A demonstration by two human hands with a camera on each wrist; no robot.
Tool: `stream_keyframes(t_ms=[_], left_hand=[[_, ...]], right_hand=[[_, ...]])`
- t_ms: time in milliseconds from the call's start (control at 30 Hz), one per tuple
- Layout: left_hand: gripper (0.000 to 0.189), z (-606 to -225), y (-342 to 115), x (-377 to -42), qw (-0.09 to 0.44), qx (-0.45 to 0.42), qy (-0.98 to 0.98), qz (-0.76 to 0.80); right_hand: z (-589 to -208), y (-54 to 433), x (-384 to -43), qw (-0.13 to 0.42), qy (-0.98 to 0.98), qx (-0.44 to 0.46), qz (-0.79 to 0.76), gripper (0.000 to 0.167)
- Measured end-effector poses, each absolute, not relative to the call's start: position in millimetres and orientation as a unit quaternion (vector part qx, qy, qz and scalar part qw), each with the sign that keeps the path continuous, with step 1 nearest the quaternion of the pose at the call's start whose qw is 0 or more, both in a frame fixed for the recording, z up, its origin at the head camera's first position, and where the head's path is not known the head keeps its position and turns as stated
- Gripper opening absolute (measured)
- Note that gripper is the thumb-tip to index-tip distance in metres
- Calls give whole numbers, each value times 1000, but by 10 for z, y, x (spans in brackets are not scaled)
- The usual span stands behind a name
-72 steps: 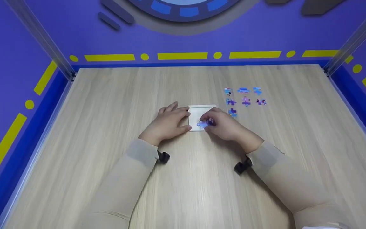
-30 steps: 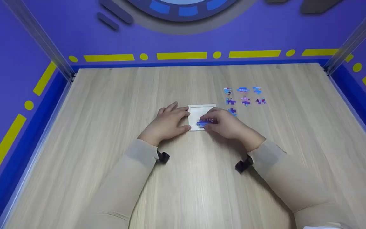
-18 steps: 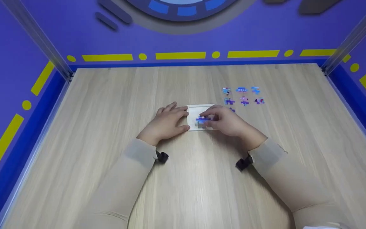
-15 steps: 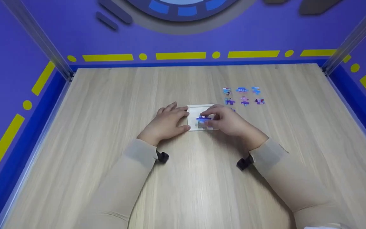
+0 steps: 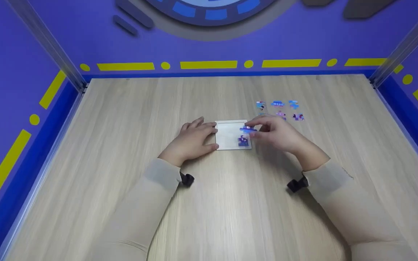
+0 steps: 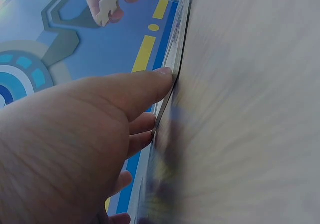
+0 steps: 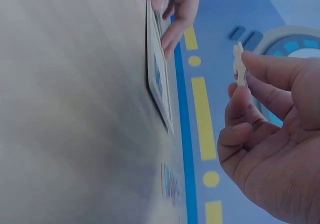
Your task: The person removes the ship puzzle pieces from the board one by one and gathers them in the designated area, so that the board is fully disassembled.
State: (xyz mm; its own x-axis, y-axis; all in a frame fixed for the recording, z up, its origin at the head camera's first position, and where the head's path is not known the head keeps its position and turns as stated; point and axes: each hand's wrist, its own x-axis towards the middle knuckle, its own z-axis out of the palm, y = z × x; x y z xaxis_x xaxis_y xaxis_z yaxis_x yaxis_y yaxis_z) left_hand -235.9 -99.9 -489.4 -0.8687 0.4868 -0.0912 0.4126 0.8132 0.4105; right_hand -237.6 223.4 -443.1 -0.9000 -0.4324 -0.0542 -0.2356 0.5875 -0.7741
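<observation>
A square white puzzle tray (image 5: pixel 226 136) lies on the table, with a purple puzzle piece (image 5: pixel 243 141) in its near right corner. My left hand (image 5: pixel 191 141) rests on the table, spread fingers and straight thumb touching the tray's left edge; the left wrist view shows that thumb (image 6: pixel 150 86) against the rim. Between thumb and fingertips my right hand (image 5: pixel 281 135) pinches a blue-and-purple puzzle piece (image 5: pixel 247 129) over the tray's right side. In the right wrist view this piece (image 7: pixel 240 66) is seen edge-on, raised off the tray.
Loose puzzle pieces lie in rows behind the right hand, among them a blue piece (image 5: pixel 277 104), another blue one (image 5: pixel 293 104) and a dark-and-red one (image 5: pixel 298 116). Others are partly hidden by that hand. Blue-purple walls (image 5: pixel 209 47) border the wooden table (image 5: pixel 209 203).
My right hand has moved right and away from me, lifting the pinched puzzle piece off the tray's near part. The purple piece in the corner now shows plainly. My left hand stays put.
</observation>
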Motion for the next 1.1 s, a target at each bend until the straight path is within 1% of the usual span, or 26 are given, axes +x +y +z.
stream_keyframes(t_ms=[200, 567, 900, 1100], left_hand=[[63, -4892, -1003, -2354, 90, 243, 948, 184], [63, -4905, -999, -2362, 87, 249, 948, 179], [62, -4906, -994, -2361, 90, 245, 948, 183], [62, -4896, -991, -2355, 89, 242, 949, 181]], right_hand=[[-4450, 2470, -2376, 101, 879, -175, -431, 33], [-4464, 2914, -2522, 72, 852, -160, -493, 31], [-4543, 3236, -2632, 49, 874, -194, -443, 31], [-4574, 3311, -2659, 64, 886, -191, -419, 33]])
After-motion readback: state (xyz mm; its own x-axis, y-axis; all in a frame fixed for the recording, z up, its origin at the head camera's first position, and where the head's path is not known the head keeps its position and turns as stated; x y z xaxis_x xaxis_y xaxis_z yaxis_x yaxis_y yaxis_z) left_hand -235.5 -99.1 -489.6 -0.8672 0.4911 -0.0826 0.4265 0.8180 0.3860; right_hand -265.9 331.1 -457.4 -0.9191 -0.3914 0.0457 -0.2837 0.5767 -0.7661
